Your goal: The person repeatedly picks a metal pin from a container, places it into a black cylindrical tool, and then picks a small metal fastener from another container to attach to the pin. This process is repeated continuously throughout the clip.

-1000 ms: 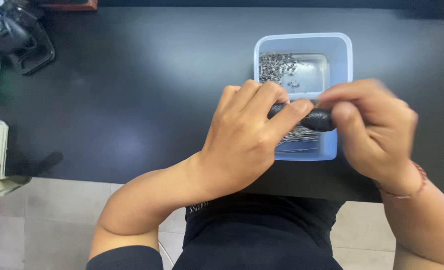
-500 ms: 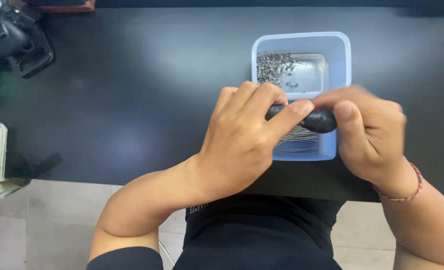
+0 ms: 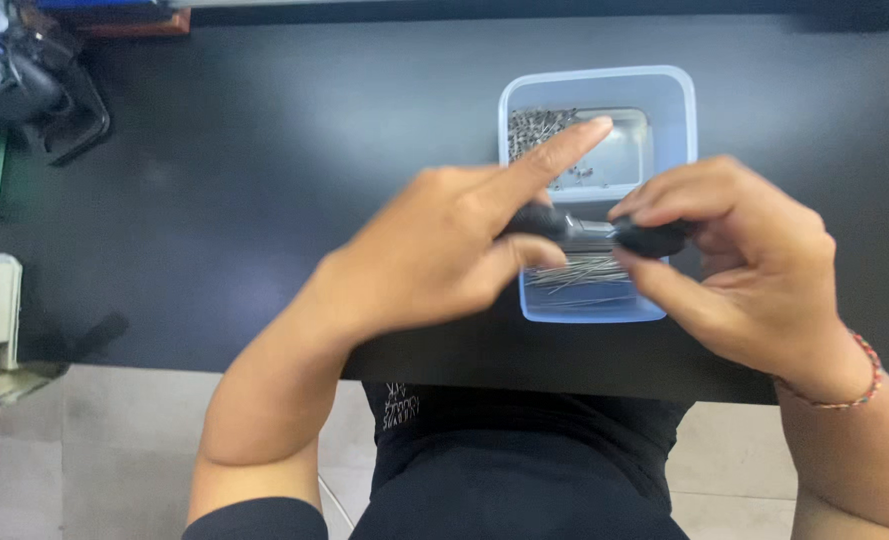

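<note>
In the head view, right of the frame's centre, a small black oblong part (image 3: 654,238) is pinched between thumb and fingers of the right hand (image 3: 754,270). A second black piece (image 3: 536,220) is clamped by the left hand (image 3: 444,250), its forefinger stretched out. Both are held above a pale blue plastic tub (image 3: 680,110) on the black bench (image 3: 264,180), in which thin metal pins (image 3: 579,275) are seen.

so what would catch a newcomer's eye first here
Two bare hands meet mid-frame over a black table: the left hand and right hand each pinch an end of a small dark object. Beneath them sits a pale blue tray of thin metal pins.
</note>
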